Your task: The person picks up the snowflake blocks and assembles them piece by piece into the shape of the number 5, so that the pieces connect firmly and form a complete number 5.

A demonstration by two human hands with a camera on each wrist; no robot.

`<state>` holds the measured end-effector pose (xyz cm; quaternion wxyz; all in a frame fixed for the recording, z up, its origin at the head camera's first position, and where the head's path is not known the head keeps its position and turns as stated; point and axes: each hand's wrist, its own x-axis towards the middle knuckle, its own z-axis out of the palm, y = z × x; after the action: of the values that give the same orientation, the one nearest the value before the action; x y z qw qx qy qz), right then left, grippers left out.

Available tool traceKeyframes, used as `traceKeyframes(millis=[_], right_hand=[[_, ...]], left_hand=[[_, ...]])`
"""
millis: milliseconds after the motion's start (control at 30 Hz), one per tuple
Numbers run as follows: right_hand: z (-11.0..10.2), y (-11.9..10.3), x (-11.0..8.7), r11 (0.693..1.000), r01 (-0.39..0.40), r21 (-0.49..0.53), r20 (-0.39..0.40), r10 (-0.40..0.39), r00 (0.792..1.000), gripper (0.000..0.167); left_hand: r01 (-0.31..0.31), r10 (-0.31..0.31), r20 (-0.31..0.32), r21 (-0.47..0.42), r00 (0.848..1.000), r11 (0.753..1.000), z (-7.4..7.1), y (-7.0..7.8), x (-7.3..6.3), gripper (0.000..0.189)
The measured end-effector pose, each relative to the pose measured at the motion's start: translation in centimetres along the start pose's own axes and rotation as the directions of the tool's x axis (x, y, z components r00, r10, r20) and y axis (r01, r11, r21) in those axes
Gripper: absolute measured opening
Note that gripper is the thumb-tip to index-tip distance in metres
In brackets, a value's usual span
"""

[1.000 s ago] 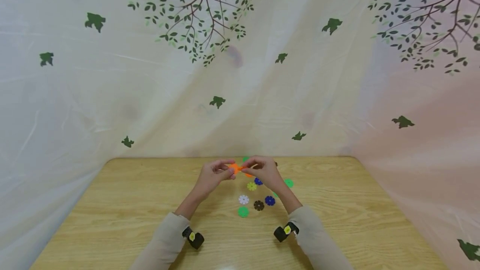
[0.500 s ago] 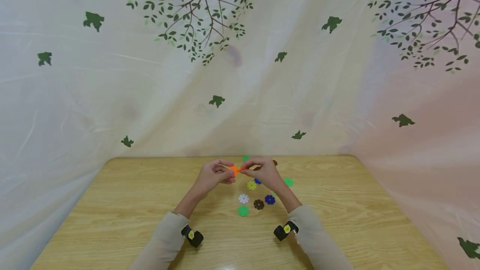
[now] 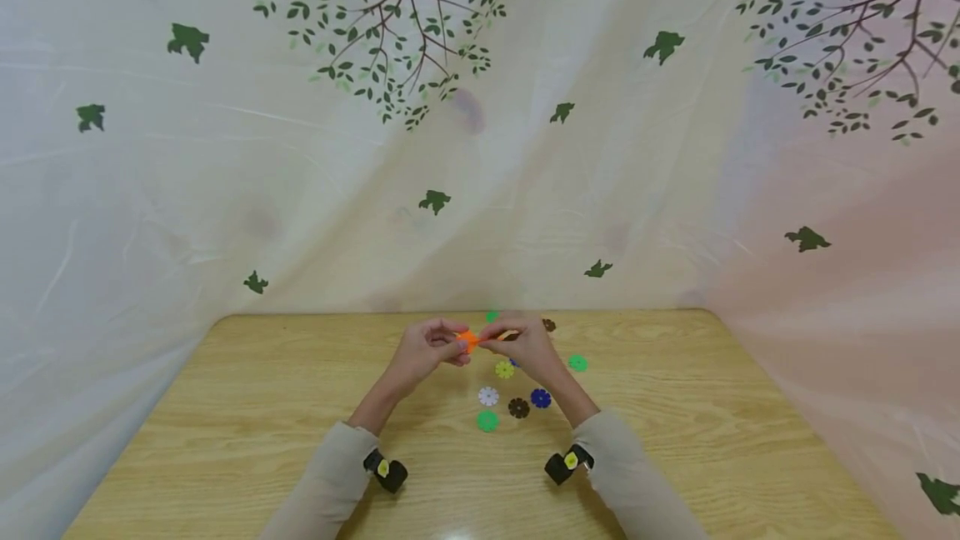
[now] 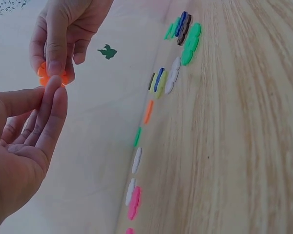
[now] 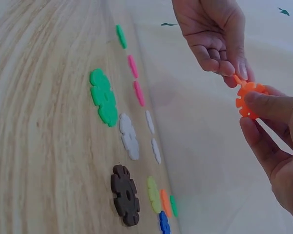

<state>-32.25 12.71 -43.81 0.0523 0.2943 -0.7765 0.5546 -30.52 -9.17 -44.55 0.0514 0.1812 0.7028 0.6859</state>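
In the head view my left hand (image 3: 427, 357) and right hand (image 3: 529, 350) meet above the far part of the table, fingertips close together. Between them is an orange notched plastic disc (image 3: 468, 342). From the right wrist view, my right thumb and fingers pinch this orange disc (image 5: 245, 103) across its flat face. There my left hand (image 5: 217, 36) pinches a narrow orange piece that meets the disc's edge; it looks like a second disc seen edge-on. The left wrist view shows the disc (image 4: 43, 73) partly covered by the fingers of both hands.
Loose notched discs lie flat on the wooden table (image 3: 262, 423): green (image 3: 487, 421), white (image 3: 488, 396), brown (image 3: 518, 407), blue (image 3: 541, 398) and yellow (image 3: 504, 369). Pink (image 4: 134, 203) ones also show in the left wrist view. A printed cloth (image 3: 337, 215) hangs behind the table.
My right hand has shifted very slightly left, towards the left hand, and the two orange pieces appear closer together. Both hands keep their pinch. The loose discs stay where they were.
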Motion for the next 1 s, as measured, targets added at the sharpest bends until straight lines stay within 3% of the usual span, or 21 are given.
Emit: traceKeyframes(millis=[233, 467, 700, 867, 1000], right_hand=[[0.0, 0.3, 0.0, 0.997, -0.070, -0.018, -0.014, 0.070, 0.997, 0.009], [-0.2, 0.2, 0.4, 0.993, -0.106, -0.042, 0.023, 0.107, 0.994, 0.013], [-0.9, -0.2, 0.6, 0.987, -0.117, -0.113, 0.061, 0.125, 0.990, 0.021], [-1.7, 0.1, 0.4, 0.983, -0.084, -0.161, 0.124, 0.105, 0.987, 0.022], [-2.1, 0.4, -0.2, 0.972, -0.070, -0.226, 0.220, 0.121, 0.968, 0.020]], left_hand=[[-0.004, 0.004, 0.009, 0.019, 1.000, 1.000, 0.0, -0.2, 0.2, 0.031], [0.026, -0.025, -0.004, 0.045, 1.000, 0.999, -0.4, -0.5, 0.2, 0.034], [0.065, -0.062, -0.062, 0.036, 0.996, 0.997, -0.9, -0.7, 0.4, 0.034], [0.076, -0.072, -0.100, 0.040, 0.992, 0.996, -1.4, -1.0, 0.6, 0.032], [0.101, -0.097, -0.108, 0.031, 0.989, 0.994, -1.5, -1.3, 0.7, 0.032]])
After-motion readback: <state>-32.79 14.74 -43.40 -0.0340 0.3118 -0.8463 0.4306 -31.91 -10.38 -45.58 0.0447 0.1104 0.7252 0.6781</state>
